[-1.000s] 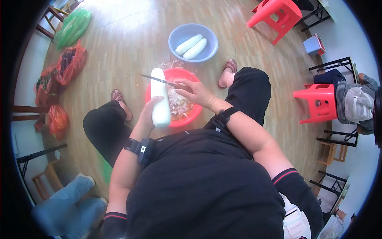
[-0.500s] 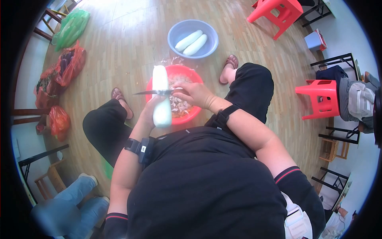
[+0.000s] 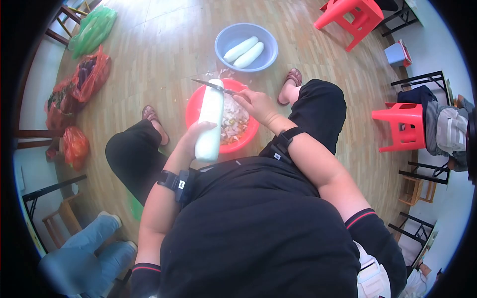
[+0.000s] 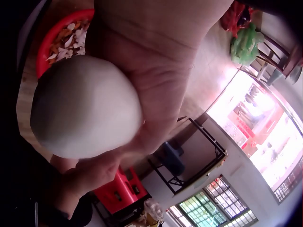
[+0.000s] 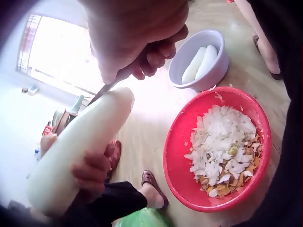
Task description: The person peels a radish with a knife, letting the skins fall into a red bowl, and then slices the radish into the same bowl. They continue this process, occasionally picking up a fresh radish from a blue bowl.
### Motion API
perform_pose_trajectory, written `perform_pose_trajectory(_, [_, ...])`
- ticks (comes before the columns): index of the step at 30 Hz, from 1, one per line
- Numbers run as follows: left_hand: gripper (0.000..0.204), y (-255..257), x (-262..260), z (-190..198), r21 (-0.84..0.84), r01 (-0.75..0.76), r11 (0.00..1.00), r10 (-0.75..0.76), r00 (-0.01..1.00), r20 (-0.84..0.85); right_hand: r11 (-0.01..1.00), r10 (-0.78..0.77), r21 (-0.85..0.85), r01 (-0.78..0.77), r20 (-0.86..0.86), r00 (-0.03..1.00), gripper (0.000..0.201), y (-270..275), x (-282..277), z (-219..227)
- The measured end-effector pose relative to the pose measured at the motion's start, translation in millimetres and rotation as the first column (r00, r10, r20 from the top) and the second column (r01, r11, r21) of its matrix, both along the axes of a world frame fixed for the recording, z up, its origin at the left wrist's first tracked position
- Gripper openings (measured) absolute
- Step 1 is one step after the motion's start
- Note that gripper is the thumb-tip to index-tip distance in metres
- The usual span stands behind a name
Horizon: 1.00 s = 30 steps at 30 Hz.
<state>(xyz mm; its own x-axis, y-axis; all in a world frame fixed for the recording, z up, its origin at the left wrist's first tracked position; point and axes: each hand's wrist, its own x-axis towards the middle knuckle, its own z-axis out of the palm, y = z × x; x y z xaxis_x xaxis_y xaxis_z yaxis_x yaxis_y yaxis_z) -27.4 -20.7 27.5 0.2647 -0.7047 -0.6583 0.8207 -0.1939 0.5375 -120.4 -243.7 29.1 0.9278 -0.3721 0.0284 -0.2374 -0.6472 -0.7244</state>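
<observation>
A long, pale white radish [image 3: 210, 116] slants over the red basin, held around its lower half by my left hand [image 3: 194, 136]. That hand's fingers curl around it in the right wrist view, and its blunt near end fills much of the left wrist view. My right hand [image 3: 259, 106] grips a knife [image 3: 207, 84] by its handle. The blade crosses the radish near its far end. Below, the red basin [image 5: 171, 172] holds white and orange-brown peelings [image 5: 222, 142].
A blue-grey basin [image 3: 271, 55] with two more white radishes [image 3: 242, 48] stands on the floor beyond the red one. Red stools [image 3: 402, 124] are at the right. Filled plastic bags [image 3: 93, 74] lie along the left. A person's jeans-clad legs [image 3: 92, 246] show lower left.
The knife first came down along the radish toward my left hand, then went back out to its far end. My left hand keeps its hold, with the radish now tilted slightly right.
</observation>
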Motion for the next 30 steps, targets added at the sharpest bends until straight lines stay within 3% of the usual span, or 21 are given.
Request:
perform_pose_trajectory(2, [0.047, -2, -4, 9, -0.010, 0.063, 0.998, -0.061, 0.991, 0.122, 0.999, 0.023, 0.039, -0.024, 0.011, 1.000, 0.036, 0, -2, 4])
perform_pose_trajectory(4, [0.048, -3, -3, 8, -0.018, 0.074, 0.997, -0.071, 0.990, 0.121, 0.996, 0.056, 0.075, -0.057, 0.016, 0.998, 0.035, 6, -4, 18])
perform_pose_trajectory(6, [0.048, -4, -4, 6, -0.027, 0.076, 0.997, -0.073, 0.990, 0.120, 0.970, 0.242, 0.003, -0.242, -0.030, 0.970, 0.034, 13, -7, 26])
perform_pose_trajectory(9, [0.049, -4, -4, 10, -0.018, 0.091, 0.996, -0.087, 0.987, 0.135, 0.941, 0.326, -0.067, -0.330, -0.063, 0.943, 0.032, 16, -5, 29])
perform_pose_trajectory(12, [0.044, -5, -5, 12, -0.002, 0.045, 0.999, -0.044, 0.986, 0.161, 0.930, 0.351, -0.107, -0.350, -0.016, 0.936, 0.030, 18, -6, 30])
perform_pose_trajectory(17, [0.052, -4, -5, 16, 0.017, 0.128, 0.992, -0.127, 0.948, 0.292, 0.931, 0.329, -0.164, -0.325, -0.002, 0.944, 0.031, 13, -3, 20])
perform_pose_trajectory(19, [0.053, -3, -5, 14, 0.028, 0.154, 0.988, -0.155, 0.940, 0.305, 0.981, 0.173, -0.088, -0.173, -0.002, 0.985, 0.032, 8, -2, 20])
perform_pose_trajectory(20, [0.054, -3, -5, 14, 0.042, 0.182, 0.982, -0.186, 0.930, 0.318, 0.982, 0.121, -0.138, -0.130, -0.070, 0.990, 0.033, 3, 0, 18])
perform_pose_trajectory(25, [0.056, -4, -5, 20, 0.063, 0.192, 0.979, -0.202, 0.919, 0.339, 0.975, 0.183, -0.112, -0.193, -0.094, 0.979, 0.031, 8, -4, 26])
perform_pose_trajectory(27, [0.057, -5, -4, 23, 0.067, 0.186, 0.980, -0.198, 0.914, 0.354, 0.932, 0.333, -0.146, -0.333, -0.025, 0.943, 0.030, 13, -6, 30])
perform_pose_trajectory(30, [0.059, -4, -4, 22, 0.079, 0.157, 0.984, -0.175, 0.905, 0.387, 0.935, 0.314, -0.168, -0.313, -0.025, 0.949, 0.030, 14, -4, 23])
